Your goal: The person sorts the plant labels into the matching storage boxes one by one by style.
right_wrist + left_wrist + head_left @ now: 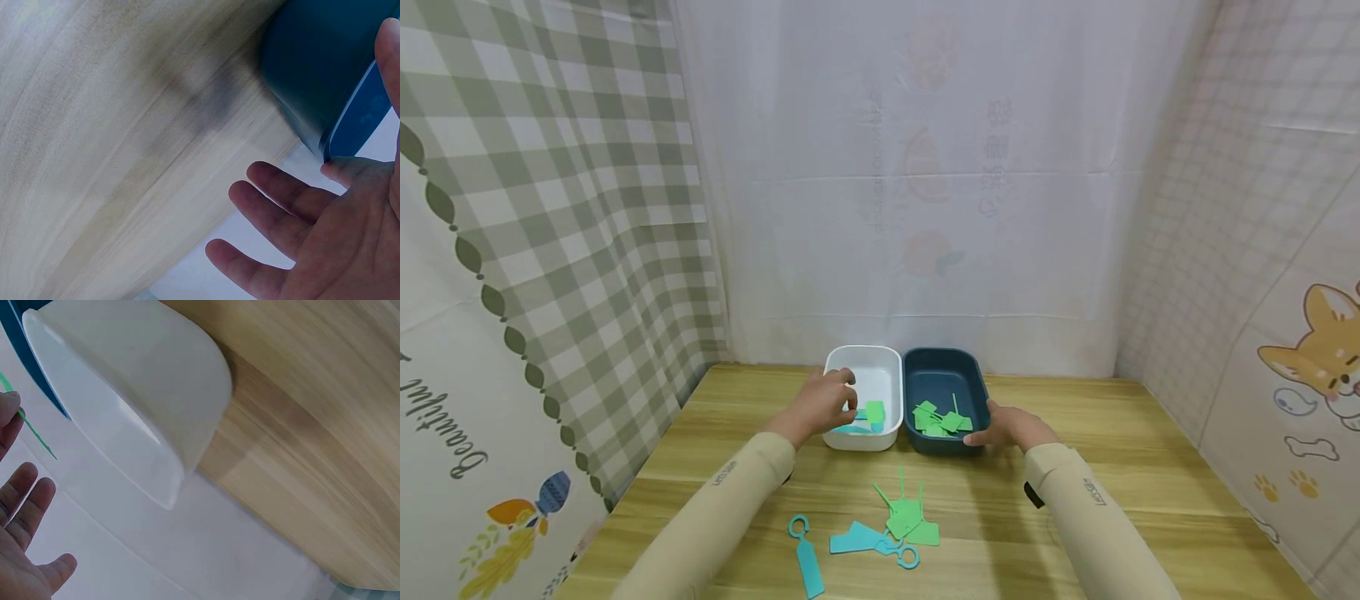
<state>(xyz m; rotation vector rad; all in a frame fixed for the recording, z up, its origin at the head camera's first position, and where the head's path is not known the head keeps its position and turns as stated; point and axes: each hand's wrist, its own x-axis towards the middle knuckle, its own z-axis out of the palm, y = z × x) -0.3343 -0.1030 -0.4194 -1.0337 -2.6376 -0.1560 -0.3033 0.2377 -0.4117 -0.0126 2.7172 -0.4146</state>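
Note:
My left hand (826,402) is over the left side of the white bin (865,439). In the left wrist view, its thumb and a finger pinch a thin-stemmed green tag (39,437), while the other fingers stay spread. Blue tags (853,429) lie inside the white bin. At the near right corner of the dark blue bin (946,447) is my right hand (1017,427). Its thumb and index finger touch the bin's edge, and the remaining fingers extend loosely in the right wrist view. Several green tags (936,421) lie in the dark blue bin.
Nearer on the wooden table (970,517) is a small pile of green tags (906,518). Blue tags with ring ends (853,540) overlap that pile, and another blue tag (808,567) lies apart to the left. A pale curtain (925,275) hangs behind the bins.

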